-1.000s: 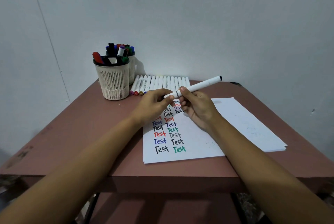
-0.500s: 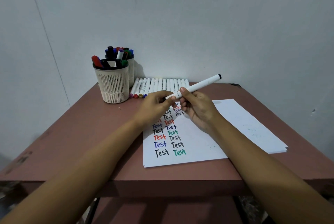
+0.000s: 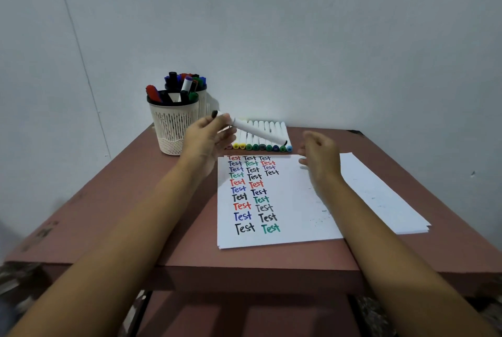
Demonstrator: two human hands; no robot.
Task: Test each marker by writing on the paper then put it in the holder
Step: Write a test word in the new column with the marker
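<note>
The left hand (image 3: 207, 141) and right hand (image 3: 320, 157) are bare, as are both forearms (image 3: 135, 228).

Holder (image 3: 173, 124) at tabletop (image 3: 141, 201) back left; marker row (image 3: 267, 133) to its right; paper (image 3: 293, 217) before the row.

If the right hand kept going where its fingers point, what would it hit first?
Probably the free end of the marker in the left hand, or the row of markers beneath it; how high the right hand hovers is unclear.

Part of marker (image 3: 258, 132) inside left hand (image 3: 207, 139)
</note>
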